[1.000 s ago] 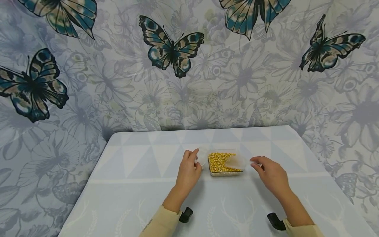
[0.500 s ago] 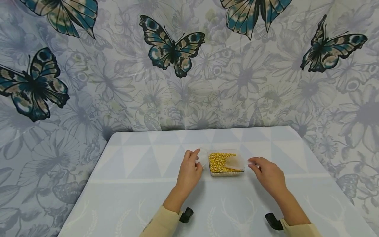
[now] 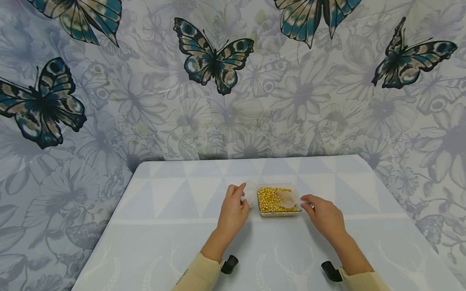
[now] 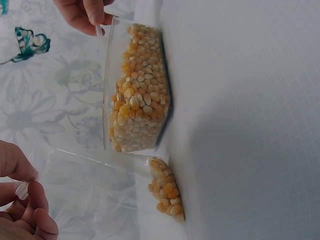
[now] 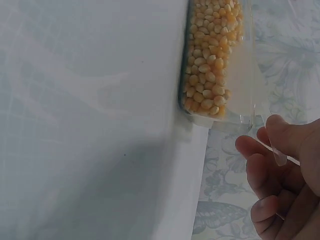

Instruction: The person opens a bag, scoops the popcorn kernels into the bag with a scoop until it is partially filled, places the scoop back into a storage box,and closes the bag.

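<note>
A clear rectangular container (image 3: 279, 215) filled with yellow corn kernels (image 4: 142, 85) stands on the table between my hands. My right hand (image 3: 325, 215) pinches the thin handle of a translucent scoop (image 5: 276, 150) at the container's right side. The scoop's broad end lies among the kernels, partly hidden by them in the right wrist view. To the left, my left hand (image 3: 233, 210) pinches the top of a clear plastic bag (image 4: 120, 160). A small heap of kernels (image 4: 167, 192) fills the bag's bottom, close beside the container and down at the table.
The pale patterned table (image 3: 174, 242) reaches back to a wall covering (image 3: 225, 121) printed with flowers and butterflies. Black wrist mounts (image 3: 229, 264) stick out from both sleeves, low over the table.
My right hand has moved left toward the container, and the scoop has slid farther left into the kernels. The left hand has kept its place and its hold on the bag.
</note>
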A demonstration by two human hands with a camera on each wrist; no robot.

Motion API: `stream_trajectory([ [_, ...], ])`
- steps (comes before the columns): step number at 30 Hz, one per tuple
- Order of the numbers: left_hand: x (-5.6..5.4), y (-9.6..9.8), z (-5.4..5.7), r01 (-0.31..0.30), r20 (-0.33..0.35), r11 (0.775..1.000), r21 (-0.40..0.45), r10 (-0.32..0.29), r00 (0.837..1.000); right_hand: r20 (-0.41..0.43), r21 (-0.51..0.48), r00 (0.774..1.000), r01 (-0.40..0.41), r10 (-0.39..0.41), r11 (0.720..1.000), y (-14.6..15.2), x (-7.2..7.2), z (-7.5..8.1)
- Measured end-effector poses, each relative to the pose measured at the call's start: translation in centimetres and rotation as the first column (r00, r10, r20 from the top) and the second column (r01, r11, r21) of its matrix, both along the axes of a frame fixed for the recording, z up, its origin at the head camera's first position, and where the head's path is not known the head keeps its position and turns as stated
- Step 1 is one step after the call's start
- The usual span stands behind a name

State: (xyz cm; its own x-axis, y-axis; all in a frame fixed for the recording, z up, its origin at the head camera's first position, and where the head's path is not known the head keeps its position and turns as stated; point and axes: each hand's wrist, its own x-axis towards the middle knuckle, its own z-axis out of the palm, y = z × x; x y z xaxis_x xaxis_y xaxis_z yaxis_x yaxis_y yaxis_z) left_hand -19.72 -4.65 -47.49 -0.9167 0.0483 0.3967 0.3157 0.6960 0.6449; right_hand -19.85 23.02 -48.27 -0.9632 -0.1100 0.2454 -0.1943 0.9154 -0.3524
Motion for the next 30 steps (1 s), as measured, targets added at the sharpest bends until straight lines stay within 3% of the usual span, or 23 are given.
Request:
stream_trajectory([
  [11, 0.1, 0.0, 0.0, 0.004, 0.000, 1.000, -0.005, -0.004, 1.000, 0.031, -0.006, 0.999, 0.027, -0.027, 1.000, 0.6, 0.0, -1.4],
  [22, 0.1, 0.0, -0.1, -0.004, -0.003, 1.000, -0.012, 0.004, 1.000, 0.018, -0.155, 0.999, 0.040, -0.037, 0.987, 1.1, 0.1, -3.1],
  [30, 0.2, 0.1, 0.0, -0.006, 0.007, 1.000, -0.007, 0.006, 1.000, 0.010, -0.225, 0.999, 0.045, -0.044, 0.973, 1.0, 0.6, -3.4],
])
